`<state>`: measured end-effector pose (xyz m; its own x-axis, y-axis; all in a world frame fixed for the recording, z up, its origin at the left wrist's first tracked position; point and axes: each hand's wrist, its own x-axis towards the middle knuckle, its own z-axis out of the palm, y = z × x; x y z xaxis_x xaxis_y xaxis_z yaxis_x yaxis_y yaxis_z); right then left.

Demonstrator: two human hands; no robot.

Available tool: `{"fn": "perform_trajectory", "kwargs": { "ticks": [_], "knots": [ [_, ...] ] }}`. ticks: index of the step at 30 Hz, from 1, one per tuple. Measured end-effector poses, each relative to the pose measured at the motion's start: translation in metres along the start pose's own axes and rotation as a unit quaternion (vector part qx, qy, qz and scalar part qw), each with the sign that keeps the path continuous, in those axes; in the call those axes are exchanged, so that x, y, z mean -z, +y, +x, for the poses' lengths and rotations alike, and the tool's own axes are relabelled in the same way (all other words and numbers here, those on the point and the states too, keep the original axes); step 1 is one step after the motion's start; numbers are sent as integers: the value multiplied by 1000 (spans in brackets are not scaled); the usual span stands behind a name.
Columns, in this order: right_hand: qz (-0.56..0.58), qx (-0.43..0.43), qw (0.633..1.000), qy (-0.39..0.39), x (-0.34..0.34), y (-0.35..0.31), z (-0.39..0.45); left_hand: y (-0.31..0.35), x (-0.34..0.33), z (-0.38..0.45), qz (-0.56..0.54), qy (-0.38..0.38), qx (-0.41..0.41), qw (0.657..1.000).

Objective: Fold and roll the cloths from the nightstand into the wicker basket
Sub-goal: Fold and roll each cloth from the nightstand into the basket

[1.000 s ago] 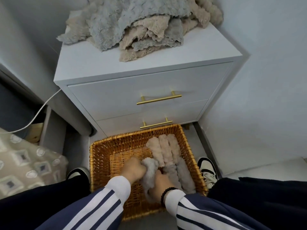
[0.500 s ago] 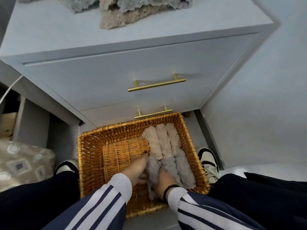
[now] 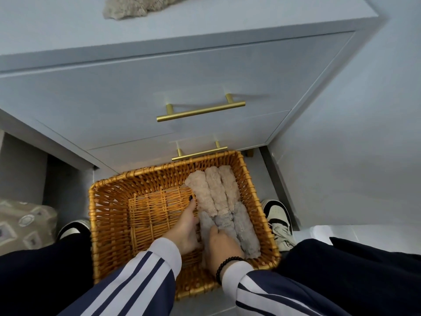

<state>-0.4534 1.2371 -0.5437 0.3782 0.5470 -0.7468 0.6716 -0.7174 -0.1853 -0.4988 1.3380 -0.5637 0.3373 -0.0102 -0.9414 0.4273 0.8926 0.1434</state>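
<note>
My left grip [image 3: 185, 226] lies flat, fingers straight, pressing the left side of the grey roll [image 3: 208, 226] in the basket [image 3: 109, 215]; one dark-nailed fingertip reaches the left beige roll [image 3: 201, 195]. My right grip [image 3: 224, 244] sits on the near end of the same grey roll, fingers bent over it, but I cannot tell if it truly grasps or just presses. Rolls fill the right half of the basket: three beige rolls side by side at the far end, three grey rolls touching them at the near end, all lying lengthwise. Left half of the basket shows bare wicker floor. A black bead bracelet [image 3: 224, 265] is on my right wrist, striped sleeves [image 3: 136, 283] on both arms. Basket sits on the floor between my shoes [image 3: 279, 222], right against the nightstand [image 3: 114, 106], just below its lower gold handle [image 3: 199, 153]; upper handle [image 3: 200, 111] above it. On top of the nightstand, at the frame's upper edge, a beige cloth [image 3: 127, 10] lies unfolded, well apart from the basket. Patterned fabric [image 3: 22, 222] at far left.
</note>
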Motion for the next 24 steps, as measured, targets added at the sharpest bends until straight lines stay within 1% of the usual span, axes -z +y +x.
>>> {"fn": "perform_trajectory", "kwargs": {
  "ticks": [2, 5, 13, 18, 21, 24],
  "knots": [
    [-19, 1, 1000, -24, 1, 3, 4, 1, -1, 1, 7, -11, -6, 1000],
    [-31, -8, 999, -40, 1, 10, 11, 0, -4, 5, 19, -36, -18, 999],
    [-57, -7, 998, -38, -3, 13, 17, -1, -13, 8, 56, -42, -26, 997],
    [-17, -17, 997, -73, 8, 11, 12, -4, -11, 2, 89, 33, -39, 995],
    [8, -37, 994, -104, 18, 7, 6, -1, -9, -9, 124, 61, -52, 989],
    [30, -41, 994, -99, 34, -1, 0, 7, -14, -32, 163, 90, -78, 979]
  ]
}}
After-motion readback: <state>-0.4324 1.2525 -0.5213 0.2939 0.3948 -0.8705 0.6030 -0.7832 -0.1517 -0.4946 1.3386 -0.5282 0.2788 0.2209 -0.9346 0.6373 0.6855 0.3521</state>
